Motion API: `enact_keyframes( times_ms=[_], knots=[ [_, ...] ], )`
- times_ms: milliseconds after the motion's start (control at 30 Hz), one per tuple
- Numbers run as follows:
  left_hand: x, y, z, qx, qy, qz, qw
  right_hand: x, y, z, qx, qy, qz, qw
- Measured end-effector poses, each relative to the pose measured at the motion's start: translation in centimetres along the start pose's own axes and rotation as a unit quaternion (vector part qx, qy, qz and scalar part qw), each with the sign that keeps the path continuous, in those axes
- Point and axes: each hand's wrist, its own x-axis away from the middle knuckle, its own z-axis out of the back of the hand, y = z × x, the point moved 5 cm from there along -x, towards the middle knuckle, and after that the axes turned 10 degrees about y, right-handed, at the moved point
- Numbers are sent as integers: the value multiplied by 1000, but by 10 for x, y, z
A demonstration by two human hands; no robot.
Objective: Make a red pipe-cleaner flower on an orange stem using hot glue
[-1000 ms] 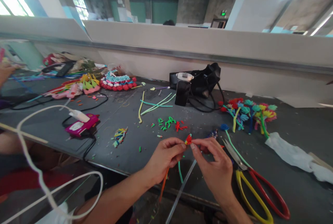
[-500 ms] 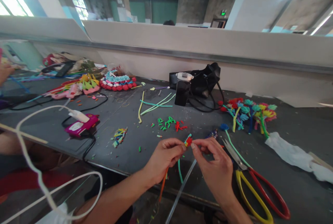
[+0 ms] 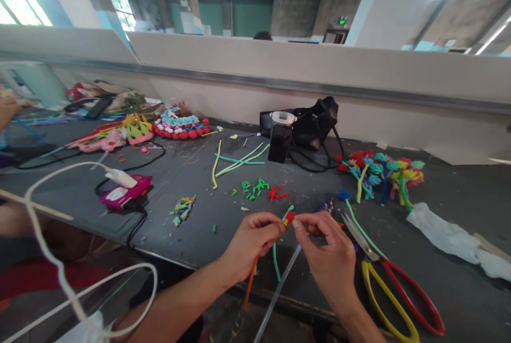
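Note:
A small red, yellow and teal pipe-cleaner flower [image 3: 289, 217] is between my two hands, above the table's front part. My left hand [image 3: 255, 236] is closed in a pinch on its left side. An orange stem [image 3: 250, 284] hangs down below that hand. Thumb and forefinger of my right hand [image 3: 329, 247] pinch the red part from the right. Just beyond them lie short red pieces [image 3: 276, 193] and short green pieces [image 3: 255, 189]. Large scissors [image 3: 383, 263] with one yellow and one red handle lie partly open right of my right hand.
A black bag [image 3: 319, 122] and a phone [image 3: 280, 142] are at the back. Finished flowers [image 3: 383, 170] lie at the right. A magenta device [image 3: 125, 192] with a white cable [image 3: 43, 247] is at the left. Another person's hand [image 3: 8, 110] shows at the far left edge.
My hands stay almost in place, still pinching the flower; my right hand has shifted very slightly. The other person's hand at far left has moved a little.

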Motion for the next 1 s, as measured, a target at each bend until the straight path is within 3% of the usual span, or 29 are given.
enact_keyframes(
  times_ms=[500,1000],
  knots=[
    [-2,-4,0,79,-48,62,994,0,-3,11,4,51,7,999],
    [3,1,-2,37,-23,16,999,3,-11,6,-5,32,65,997]
  ],
)
